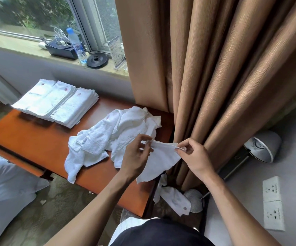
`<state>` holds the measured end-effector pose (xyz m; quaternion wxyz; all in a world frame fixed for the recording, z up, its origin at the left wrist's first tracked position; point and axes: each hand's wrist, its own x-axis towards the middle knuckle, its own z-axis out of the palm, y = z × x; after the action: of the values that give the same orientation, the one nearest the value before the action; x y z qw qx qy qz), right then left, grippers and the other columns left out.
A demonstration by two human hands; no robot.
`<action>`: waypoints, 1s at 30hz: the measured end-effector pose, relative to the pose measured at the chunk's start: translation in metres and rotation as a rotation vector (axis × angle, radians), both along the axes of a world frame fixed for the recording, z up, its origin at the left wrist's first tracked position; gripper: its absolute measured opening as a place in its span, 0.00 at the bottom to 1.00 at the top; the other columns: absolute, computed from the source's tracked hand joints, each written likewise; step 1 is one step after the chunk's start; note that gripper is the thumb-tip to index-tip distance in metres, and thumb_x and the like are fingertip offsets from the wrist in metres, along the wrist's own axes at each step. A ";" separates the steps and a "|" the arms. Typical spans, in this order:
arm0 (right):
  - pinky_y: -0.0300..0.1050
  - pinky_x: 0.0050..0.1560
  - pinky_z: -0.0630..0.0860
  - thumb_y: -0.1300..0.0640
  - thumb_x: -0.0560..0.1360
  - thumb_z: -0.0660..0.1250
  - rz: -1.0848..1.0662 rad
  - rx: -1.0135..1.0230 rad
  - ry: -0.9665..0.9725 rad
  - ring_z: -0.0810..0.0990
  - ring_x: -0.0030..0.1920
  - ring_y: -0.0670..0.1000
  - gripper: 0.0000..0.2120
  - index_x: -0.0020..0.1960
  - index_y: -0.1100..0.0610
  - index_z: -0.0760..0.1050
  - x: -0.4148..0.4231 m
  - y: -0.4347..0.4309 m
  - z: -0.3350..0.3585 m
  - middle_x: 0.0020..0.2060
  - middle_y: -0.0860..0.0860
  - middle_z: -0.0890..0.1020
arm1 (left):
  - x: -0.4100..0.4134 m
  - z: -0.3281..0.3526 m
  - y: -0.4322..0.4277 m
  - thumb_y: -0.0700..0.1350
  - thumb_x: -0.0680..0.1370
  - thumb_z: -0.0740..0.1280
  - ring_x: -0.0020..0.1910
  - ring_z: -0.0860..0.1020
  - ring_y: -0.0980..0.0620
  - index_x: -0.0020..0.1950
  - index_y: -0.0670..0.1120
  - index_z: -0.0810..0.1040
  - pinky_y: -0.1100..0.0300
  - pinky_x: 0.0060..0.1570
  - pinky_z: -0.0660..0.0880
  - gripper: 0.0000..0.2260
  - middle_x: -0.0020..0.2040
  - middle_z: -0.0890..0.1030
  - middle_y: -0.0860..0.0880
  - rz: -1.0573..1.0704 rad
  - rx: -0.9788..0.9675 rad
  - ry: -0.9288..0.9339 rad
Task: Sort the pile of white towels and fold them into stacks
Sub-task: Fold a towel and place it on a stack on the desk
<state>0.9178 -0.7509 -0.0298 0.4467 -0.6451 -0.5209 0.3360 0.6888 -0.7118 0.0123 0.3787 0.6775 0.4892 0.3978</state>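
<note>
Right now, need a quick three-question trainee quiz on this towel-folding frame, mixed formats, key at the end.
1. True or false: the left hand and right hand both pinch the top edge of the held towel.
2. The folded stacks sit where on the table? A near-right corner; B far-left end; C middle.
3. Fill in: a fallen towel lies on the ___ by the table's right end.
Key: 1 true; 2 B; 3 floor.

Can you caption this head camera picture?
Left hand and right hand pinch a white towel beside the pile, folded stacks behind.
</note>
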 end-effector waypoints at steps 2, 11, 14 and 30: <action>0.46 0.48 0.78 0.48 0.71 0.77 -0.022 -0.012 0.072 0.82 0.44 0.47 0.10 0.50 0.43 0.79 -0.001 0.000 0.001 0.41 0.45 0.84 | -0.002 0.000 0.001 0.42 0.84 0.66 0.42 0.85 0.52 0.55 0.49 0.78 0.51 0.43 0.83 0.03 0.48 0.82 0.59 0.003 -0.012 -0.019; 0.38 0.55 0.76 0.53 0.77 0.76 0.109 -0.024 -0.026 0.82 0.54 0.42 0.08 0.55 0.47 0.84 -0.020 0.007 0.030 0.50 0.41 0.84 | -0.004 -0.008 0.008 0.45 0.83 0.66 0.44 0.86 0.51 0.56 0.56 0.75 0.50 0.46 0.83 0.05 0.50 0.82 0.56 -0.119 0.044 -0.039; 0.30 0.56 0.71 0.50 0.74 0.78 0.198 -0.030 -0.075 0.78 0.57 0.39 0.14 0.58 0.45 0.82 -0.032 0.019 0.047 0.54 0.40 0.82 | 0.004 -0.009 0.013 0.44 0.83 0.66 0.46 0.85 0.49 0.58 0.57 0.73 0.50 0.46 0.82 0.08 0.53 0.81 0.54 -0.197 0.059 -0.036; 0.33 0.46 0.74 0.54 0.83 0.68 0.144 -0.087 -0.162 0.79 0.49 0.42 0.03 0.54 0.53 0.77 -0.022 0.007 0.068 0.46 0.44 0.82 | -0.007 -0.060 0.019 0.48 0.82 0.67 0.43 0.75 0.59 0.46 0.52 0.78 0.55 0.43 0.69 0.05 0.41 0.80 0.58 -0.212 -0.061 0.385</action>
<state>0.8954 -0.7435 0.0378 0.3495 -0.6498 -0.5853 0.3362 0.6820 -0.6928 -0.0477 0.3384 0.7767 0.4904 0.2043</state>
